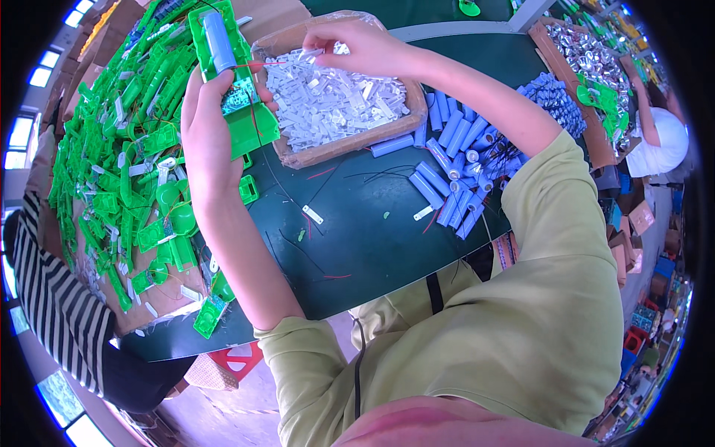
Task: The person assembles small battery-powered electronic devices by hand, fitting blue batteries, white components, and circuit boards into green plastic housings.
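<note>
My left hand [208, 130] is wrapped round a green plastic casing [252, 132], tilted up at the left of the box. Inside the casing lie a blue cylindrical battery [217, 41] and a small circuit board [240, 95], with thin red and black wires trailing off. Above the far side of a cardboard box [339, 153], my right hand [357, 51] has its fingertips pinched on a small whitish plastic piece [310, 55]. Many similar white pieces [342, 104] fill the box. Fingers partly cover the pinched piece, so its exact shape is hidden.
A large heap of green casings [138, 141] covers the left side. Loose blue batteries [454, 160] lie at right on the dark green table [350, 253], beside bundled batteries [555, 100]. Small wired white strips [313, 214] lie in front. Other people sit at both sides.
</note>
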A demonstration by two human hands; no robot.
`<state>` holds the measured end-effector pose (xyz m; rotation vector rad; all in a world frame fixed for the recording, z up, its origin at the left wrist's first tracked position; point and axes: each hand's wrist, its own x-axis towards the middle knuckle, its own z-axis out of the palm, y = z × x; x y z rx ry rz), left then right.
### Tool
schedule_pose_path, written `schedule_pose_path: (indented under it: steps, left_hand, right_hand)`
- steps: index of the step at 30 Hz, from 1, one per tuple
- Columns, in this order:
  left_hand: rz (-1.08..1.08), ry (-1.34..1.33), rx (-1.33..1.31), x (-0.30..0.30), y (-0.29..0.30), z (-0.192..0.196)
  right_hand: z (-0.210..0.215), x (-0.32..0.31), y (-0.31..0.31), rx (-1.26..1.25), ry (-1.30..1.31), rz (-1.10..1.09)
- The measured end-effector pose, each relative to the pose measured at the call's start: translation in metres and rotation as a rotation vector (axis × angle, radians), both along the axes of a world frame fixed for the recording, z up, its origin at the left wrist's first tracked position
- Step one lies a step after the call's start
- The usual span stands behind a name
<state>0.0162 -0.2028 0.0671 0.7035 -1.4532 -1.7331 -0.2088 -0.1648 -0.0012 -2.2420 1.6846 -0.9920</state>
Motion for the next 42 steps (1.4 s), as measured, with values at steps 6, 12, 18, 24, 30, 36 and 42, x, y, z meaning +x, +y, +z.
schedule_pose_path:
  steps: [6, 12, 18, 24, 30, 36, 42]
  left_hand:
    - [-0.098, -0.020, -0.090, 0.000, 0.008, 0.003]
    - [-0.100, -0.036, -0.082, -0.002, 0.013, 0.003]
    - [-0.251, -0.049, -0.158, -0.004, 0.019, 0.002]
    - [-0.357, -0.076, -0.248, -0.015, 0.034, 0.002]
    - [-0.322, -0.139, -0.325, -0.014, 0.042, -0.001]
    - [-0.330, -0.228, -0.291, -0.019, 0.050, -0.001]
    - [-0.400, -0.132, -0.177, -0.024, 0.043, -0.004]
  right_hand:
    - [0.033, 0.022, 0.032, -0.212, 0.012, 0.054]
    - [0.031, 0.021, 0.041, -0.481, 0.218, 0.075]
    - [0.062, 0.028, 0.050, -0.170, -0.352, -0.038]
    - [0.079, 0.008, 0.042, -0.001, -0.865, 0.059]
    - [0.087, 0.000, 0.042, 0.101, -0.774, 0.021]
    - [0.095, 0.003, 0.047, 0.085, -0.597, -0.073]
    - [0.073, -0.006, 0.037, 0.022, -0.661, -0.093]
